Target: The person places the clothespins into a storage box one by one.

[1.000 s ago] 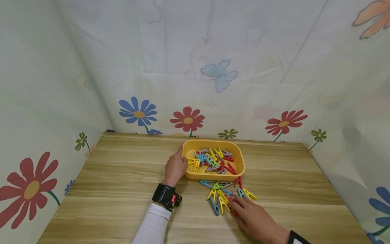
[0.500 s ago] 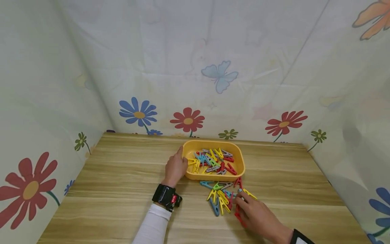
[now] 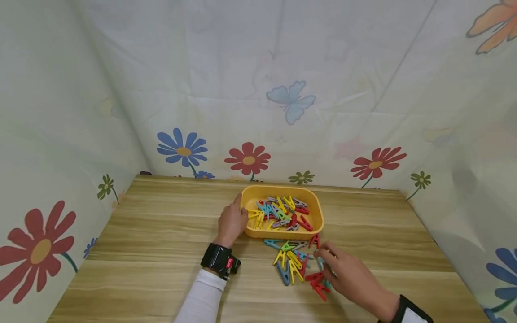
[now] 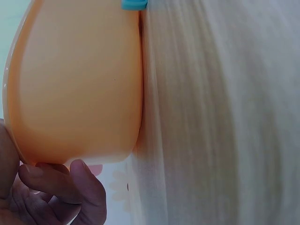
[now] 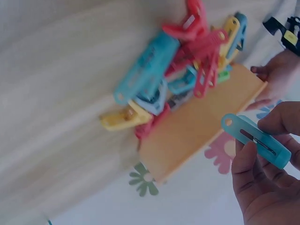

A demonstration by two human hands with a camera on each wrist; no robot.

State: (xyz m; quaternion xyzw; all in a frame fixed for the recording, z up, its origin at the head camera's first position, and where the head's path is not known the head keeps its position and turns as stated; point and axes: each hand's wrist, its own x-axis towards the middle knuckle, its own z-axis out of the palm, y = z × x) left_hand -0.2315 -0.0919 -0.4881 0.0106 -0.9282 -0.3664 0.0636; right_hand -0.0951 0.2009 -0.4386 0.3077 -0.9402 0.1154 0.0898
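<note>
At the left end of a yellow plastic tray (image 3: 278, 234), my left hand (image 3: 233, 221) grips the rim; the left wrist view has its curled fingers (image 4: 86, 190) against the tray's outer wall. A teal clothespin (image 5: 257, 140) is pinched between the thumb and fingers of my right hand (image 3: 350, 274), just above the table at the pile's right side. Loose clothespins in yellow, blue, green, grey and red lie in front of the tray, including a yellow clothespin (image 3: 295, 264) and a red clothespin (image 3: 320, 289). My right hand partly hides some of them.
Inside the tray lie several clothespins, among them a red clothespin (image 3: 305, 223) and a yellow clothespin (image 3: 289, 202). The wooden table (image 3: 169, 211) meets a flower-printed curtain (image 3: 226, 112) at the back and sides.
My right hand has drawn right from the pile and now pinches a teal clothespin. Red clothespins formerly under it lie uncovered. My left hand and the tray have stayed put.
</note>
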